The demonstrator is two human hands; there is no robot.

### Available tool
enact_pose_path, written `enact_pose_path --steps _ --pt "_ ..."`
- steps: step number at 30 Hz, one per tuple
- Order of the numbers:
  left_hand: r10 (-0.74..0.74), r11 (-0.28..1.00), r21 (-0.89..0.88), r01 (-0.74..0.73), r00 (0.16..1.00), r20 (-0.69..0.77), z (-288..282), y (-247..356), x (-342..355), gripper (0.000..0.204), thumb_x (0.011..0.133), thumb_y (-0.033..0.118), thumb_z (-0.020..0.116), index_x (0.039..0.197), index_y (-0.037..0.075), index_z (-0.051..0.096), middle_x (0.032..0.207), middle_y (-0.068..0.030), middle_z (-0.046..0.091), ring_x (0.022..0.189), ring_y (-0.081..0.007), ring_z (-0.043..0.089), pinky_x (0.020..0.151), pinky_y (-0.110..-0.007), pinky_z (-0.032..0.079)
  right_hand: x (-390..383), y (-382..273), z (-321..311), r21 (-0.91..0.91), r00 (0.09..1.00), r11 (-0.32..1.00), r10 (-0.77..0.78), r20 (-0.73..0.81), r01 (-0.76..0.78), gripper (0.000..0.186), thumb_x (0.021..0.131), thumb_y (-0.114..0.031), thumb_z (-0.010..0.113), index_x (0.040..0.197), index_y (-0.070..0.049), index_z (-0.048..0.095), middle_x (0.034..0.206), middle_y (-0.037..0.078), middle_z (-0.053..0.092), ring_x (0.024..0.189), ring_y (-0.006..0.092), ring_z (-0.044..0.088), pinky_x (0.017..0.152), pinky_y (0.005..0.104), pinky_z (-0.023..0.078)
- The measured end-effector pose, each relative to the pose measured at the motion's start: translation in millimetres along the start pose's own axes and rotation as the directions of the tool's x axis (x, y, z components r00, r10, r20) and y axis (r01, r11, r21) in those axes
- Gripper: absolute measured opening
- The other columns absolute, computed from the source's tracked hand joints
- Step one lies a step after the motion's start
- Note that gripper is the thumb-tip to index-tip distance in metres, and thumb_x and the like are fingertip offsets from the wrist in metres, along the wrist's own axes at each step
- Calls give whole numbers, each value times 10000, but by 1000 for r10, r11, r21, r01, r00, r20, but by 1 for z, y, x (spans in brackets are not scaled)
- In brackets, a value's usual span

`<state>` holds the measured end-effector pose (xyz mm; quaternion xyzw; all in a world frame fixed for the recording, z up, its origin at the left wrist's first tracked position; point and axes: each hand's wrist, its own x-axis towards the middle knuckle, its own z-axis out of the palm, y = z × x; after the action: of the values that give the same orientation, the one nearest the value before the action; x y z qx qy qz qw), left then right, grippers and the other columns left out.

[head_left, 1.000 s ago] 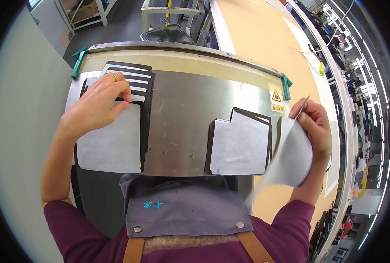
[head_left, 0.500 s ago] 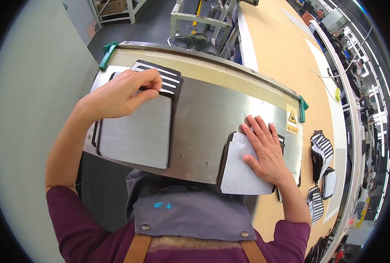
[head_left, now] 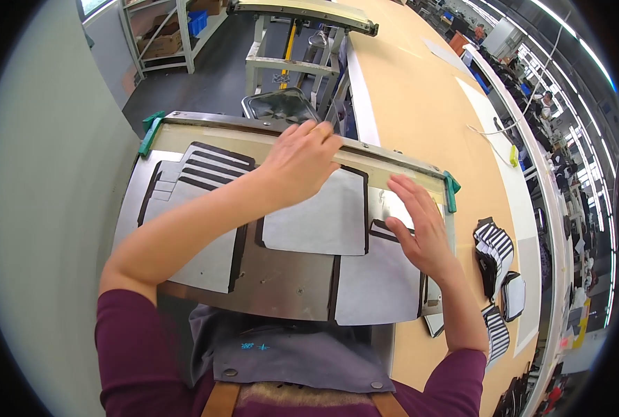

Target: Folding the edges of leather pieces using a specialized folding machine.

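Observation:
A flat white panel (head_left: 316, 222) with a black border lies at the middle of a metal plate (head_left: 275, 285). My left hand (head_left: 299, 167) is over its upper left part, fingers curled together; what they hold, if anything, is hidden. My right hand (head_left: 421, 226) is open, fingers apart, over the upper right of another white panel (head_left: 379, 288), which has a black strip near its top. Partly behind my left forearm is a white panel (head_left: 212, 260) at the left, with black-edged strips (head_left: 215, 167) at its upper end.
Green clips (head_left: 151, 133) grip the plate's far corners. To the right, a long tan table (head_left: 421, 118) holds striped black-and-white pieces (head_left: 494, 254) and a small stack of white pieces (head_left: 513, 295). Beyond the plate stand a stool (head_left: 279, 105) and a white metal frame (head_left: 257, 66).
My left hand has moved right from the left panel to the middle, where a white panel now lies. My right hand, earlier flat on the right pieces, is farther up with its fingers raised.

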<state>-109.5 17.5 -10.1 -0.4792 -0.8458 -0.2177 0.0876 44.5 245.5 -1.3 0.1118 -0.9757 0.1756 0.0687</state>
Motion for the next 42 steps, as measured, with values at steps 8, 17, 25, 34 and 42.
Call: enact_pose_path --steps 8,17,25,34,42 --pt "-37 976 216 7 990 136 16 -15 -53 822 933 578 526 1433 -62 402 1518 -223 386 1443 -323 326 1216 -487 143 58 5 46 -196 975 964 -145 169 178 670 1006 -434 472 1513 -28 310 1591 156 280 1477 292 262 1205 479 186" --pt "-32 967 255 14 997 67 24 -19 -51 845 931 613 501 1429 -62 397 1509 -218 392 1459 -297 301 1220 -527 17 63 4 60 -188 994 976 -100 55 108 630 991 -372 527 1480 -7 369 1575 159 317 1461 288 298 1193 475 227" --pt "-51 981 192 36 996 73 21 -19 -50 828 908 570 573 1405 -71 407 1454 -203 359 1417 -337 273 1207 -507 79 63 -1 58 -195 993 975 -112 -33 104 582 958 -323 582 1406 28 457 1451 171 424 1369 340 384 1146 457 302" --pt "-222 956 176 234 971 -86 10 -22 -43 551 837 403 734 1165 -6 565 1109 -135 553 1118 -304 485 1002 -442 311 60 -5 57 -200 996 975 -95 1 93 590 942 -323 607 1398 23 463 1394 159 421 1321 346 386 1105 444 335" --pt "-225 808 -525 269 963 147 -22 -15 -20 214 898 175 692 1030 51 579 983 -79 604 867 -169 528 778 -289 405 74 -6 41 -57 886 986 -164 -435 155 455 927 -227 652 1310 -4 548 1285 194 538 1185 349 519 1142 443 307"
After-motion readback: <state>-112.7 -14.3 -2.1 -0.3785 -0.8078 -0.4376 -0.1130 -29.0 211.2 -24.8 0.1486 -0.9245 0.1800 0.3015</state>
